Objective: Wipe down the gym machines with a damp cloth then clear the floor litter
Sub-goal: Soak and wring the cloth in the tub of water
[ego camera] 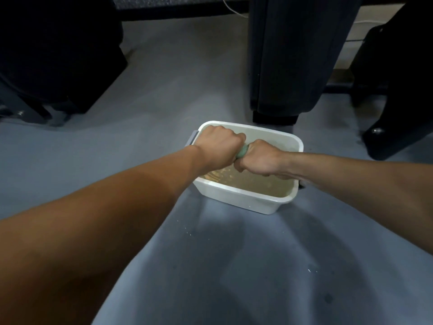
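Observation:
A white rectangular tub [243,200] stands on the grey floor and holds murky brownish water [255,182]. Above the water, my left hand [218,146] and my right hand [256,159] are both fisted round a rolled green cloth [242,151]. Only a short piece of the cloth shows between the two fists, which sit knuckle to knuckle. The rest of the cloth is hidden inside my hands.
A dark upright gym machine column [288,57] stands just behind the tub. More dark machine bases sit at the far left [54,55] and the far right [398,95]. Small white specks [311,270] and wet spots lie on the grey floor [234,266] in front of the tub.

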